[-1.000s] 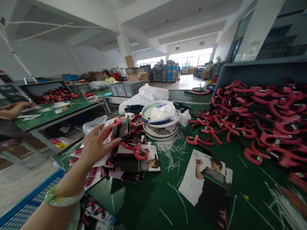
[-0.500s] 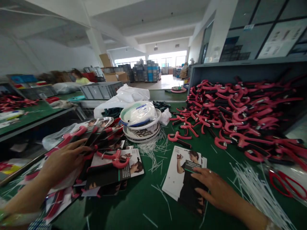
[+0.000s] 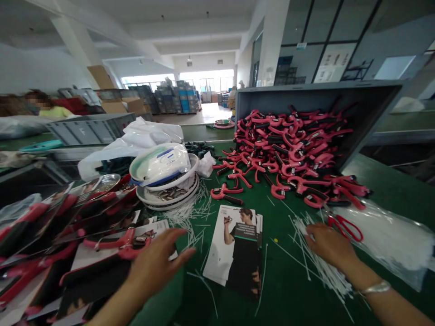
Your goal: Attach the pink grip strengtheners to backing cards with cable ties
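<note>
My left hand is open, thumb and fingers apart, beside a pink-and-black hand grip strengthener lying on a printed card. No object shows in its grasp. Fingers bent and pressed together, my right hand is down on a heap of white cable ties; its fingertips are partly hidden among them. Between the hands lies a small stack of printed cards picturing a person with a grip strengthener. At the left are several strengtheners fixed to cards, overlapping in a pile.
A tipped grey crate spills loose pink-and-black strengtheners onto the green table. Red-handled scissors lie by a clear plastic bag at right. Stacked round trays stand left of centre. A person is at far left.
My right hand has left the cards and moved right onto the cable ties. My left hand has moved right, off the carded pile. The view has turned to the right.
</note>
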Available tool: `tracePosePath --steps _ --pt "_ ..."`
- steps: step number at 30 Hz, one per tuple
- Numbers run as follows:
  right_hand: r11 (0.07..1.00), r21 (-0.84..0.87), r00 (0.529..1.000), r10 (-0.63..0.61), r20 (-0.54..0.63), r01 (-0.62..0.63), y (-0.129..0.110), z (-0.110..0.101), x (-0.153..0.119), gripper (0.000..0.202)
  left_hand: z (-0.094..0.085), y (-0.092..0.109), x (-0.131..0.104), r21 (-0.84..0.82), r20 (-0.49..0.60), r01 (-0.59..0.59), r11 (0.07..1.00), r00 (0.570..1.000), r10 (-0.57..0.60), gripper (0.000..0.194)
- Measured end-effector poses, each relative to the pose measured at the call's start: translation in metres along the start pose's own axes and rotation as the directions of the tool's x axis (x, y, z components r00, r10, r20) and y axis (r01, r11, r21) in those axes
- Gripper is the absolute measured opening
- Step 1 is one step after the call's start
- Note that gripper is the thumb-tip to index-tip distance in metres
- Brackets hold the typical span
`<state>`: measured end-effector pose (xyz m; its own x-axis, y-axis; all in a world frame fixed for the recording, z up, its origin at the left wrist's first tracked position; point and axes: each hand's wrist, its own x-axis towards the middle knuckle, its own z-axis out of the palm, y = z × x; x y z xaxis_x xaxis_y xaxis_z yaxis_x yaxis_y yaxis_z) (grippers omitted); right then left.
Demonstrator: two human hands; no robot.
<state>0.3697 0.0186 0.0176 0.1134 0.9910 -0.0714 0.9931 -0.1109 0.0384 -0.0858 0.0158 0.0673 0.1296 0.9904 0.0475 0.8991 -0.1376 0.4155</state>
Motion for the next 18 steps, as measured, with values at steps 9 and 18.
tracePosePath --steps 9,18 --pt "0.94 0.32 0.989 0.14 -0.055 -0.115 0.033 -0.015 0.015 0.034 0.095 0.052 0.058 -0.224 0.2 0.178 0.958 0.971 -0.134 0.035" --pt "0.696 0.696 0.93 0.351 -0.111 -0.179 0.061 -0.027 0.014 0.027 0.083 0.067 0.039 -0.838 0.507 0.507 0.205 0.86 -0.054 0.037"
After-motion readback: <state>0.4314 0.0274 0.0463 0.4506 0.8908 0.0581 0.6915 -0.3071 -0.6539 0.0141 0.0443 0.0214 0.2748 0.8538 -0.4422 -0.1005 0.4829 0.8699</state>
